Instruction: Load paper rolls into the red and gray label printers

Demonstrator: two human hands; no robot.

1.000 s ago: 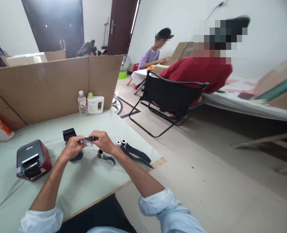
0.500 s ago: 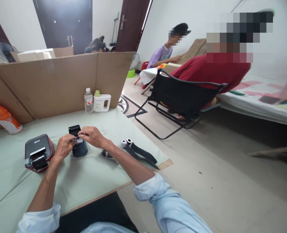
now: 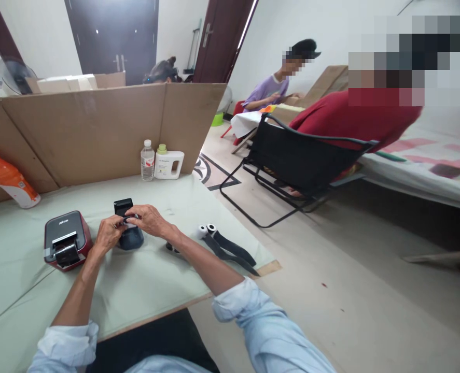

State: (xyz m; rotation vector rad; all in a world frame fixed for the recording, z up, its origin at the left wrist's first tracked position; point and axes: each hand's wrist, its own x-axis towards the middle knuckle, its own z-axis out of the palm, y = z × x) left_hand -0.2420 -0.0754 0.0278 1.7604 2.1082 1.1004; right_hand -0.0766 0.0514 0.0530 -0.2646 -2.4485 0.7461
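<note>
A small dark device, which looks like a portable label printer (image 3: 131, 240), lies on the table with its lid (image 3: 123, 205) raised. Over its opening, my left hand (image 3: 109, 234) has its fingers closed in a pinch at the near left side. My right hand (image 3: 149, 218) pinches from the right, its fingertips close to those of the left. A small dark and white piece shows between the fingertips, too covered to name. Left of my hands stands a larger black and red label printer (image 3: 67, 239) with glossy black film at its front slot.
Two rolls with black strips (image 3: 230, 247) lie right of my right forearm. A water bottle (image 3: 148, 161), a white jug (image 3: 169, 165) and an orange bottle (image 3: 10, 178) stand by the cardboard screen (image 3: 109, 129). A person in red sits in a black folding chair (image 3: 295, 160).
The view has shifted slightly, so the scene sits a little further right. Both hands stay over the small device; less of the white piece shows between the fingers.
</note>
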